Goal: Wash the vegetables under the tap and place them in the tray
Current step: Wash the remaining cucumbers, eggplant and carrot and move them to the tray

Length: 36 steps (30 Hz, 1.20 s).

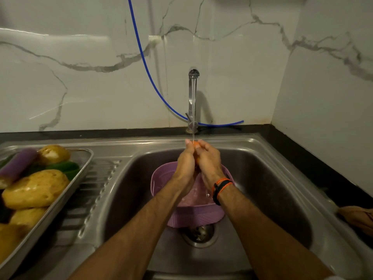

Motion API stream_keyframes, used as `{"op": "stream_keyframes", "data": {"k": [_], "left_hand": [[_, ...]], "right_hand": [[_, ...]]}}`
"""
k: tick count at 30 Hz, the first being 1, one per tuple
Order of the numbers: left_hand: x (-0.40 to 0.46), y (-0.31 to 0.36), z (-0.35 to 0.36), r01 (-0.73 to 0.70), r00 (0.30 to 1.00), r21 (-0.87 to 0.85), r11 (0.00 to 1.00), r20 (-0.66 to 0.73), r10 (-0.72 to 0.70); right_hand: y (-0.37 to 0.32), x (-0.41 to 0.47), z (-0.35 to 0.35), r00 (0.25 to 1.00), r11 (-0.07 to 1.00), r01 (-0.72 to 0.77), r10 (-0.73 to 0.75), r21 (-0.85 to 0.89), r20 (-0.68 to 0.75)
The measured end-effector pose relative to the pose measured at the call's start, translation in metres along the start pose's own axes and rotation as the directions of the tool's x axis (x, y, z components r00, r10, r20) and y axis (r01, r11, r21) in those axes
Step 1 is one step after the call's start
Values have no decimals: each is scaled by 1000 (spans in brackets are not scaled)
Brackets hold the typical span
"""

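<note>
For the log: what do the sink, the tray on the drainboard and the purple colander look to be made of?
The sink looks like brushed stainless steel: grey, dull sheen, pressed drainboard ribs. The tray seems the same metal but shinier, with a bright, thin rolled rim. The colander looks like matte moulded plastic: uniform lilac colour and fine perforations. Both hands partly hide it.

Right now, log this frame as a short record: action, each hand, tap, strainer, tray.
action: rubbing an orange vegetable under the stream
left hand: curled round the vegetable
right hand: curled round the vegetable from the other side
tap: running, water lands at the fingertips
strainer: purple, in the sink below the hands
tray: on the drainboard, holds potatoes, a green pepper and a purple vegetable
</note>
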<state>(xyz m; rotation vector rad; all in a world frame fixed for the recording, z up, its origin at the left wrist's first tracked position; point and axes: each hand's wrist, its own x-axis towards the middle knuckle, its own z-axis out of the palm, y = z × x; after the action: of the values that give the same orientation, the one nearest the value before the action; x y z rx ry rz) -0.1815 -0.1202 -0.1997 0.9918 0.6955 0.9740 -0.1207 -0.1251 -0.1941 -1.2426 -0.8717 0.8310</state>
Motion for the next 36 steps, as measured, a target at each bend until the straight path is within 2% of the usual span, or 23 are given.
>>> {"op": "stream_keyframes", "data": {"k": [2,3,6,14,19,25,27,30,34,36], "left_hand": [[7,2,-4,-69,969,5,998,-239,69],[10,1,-11,-86,966,40,995,-242,93],[16,0,-23,-27,958,39,999,-286,37],[14,3,-27,-5,978,-66,998,-207,-9],[13,1,-29,-12,985,-37,999,-172,6],[14,0,-29,-8,985,12,1000,-174,10],[12,0,-29,-20,981,93,995,-189,37],[5,2,-30,-61,971,335,940,-198,133],[-14,17,-33,-77,941,662,746,-198,273],[-24,25,-35,-73,929,750,657,-188,318]], "right_hand": [[0,-1,-4,1000,998,-19,19,57,2],[0,-1,-5,1000,998,-19,18,67,11],[-1,-1,-5,1000,998,-13,12,62,18],[-7,-2,-3,993,956,-112,114,271,8],[-11,-6,-11,984,889,-170,172,426,34],[-15,-10,-10,978,867,-202,204,455,45],[-16,-11,-8,976,866,-215,212,451,57],[-19,-13,-5,975,875,-222,212,430,72],[-21,-19,1,972,908,-232,206,348,112],[-22,-22,3,966,925,-242,201,294,162]]}}
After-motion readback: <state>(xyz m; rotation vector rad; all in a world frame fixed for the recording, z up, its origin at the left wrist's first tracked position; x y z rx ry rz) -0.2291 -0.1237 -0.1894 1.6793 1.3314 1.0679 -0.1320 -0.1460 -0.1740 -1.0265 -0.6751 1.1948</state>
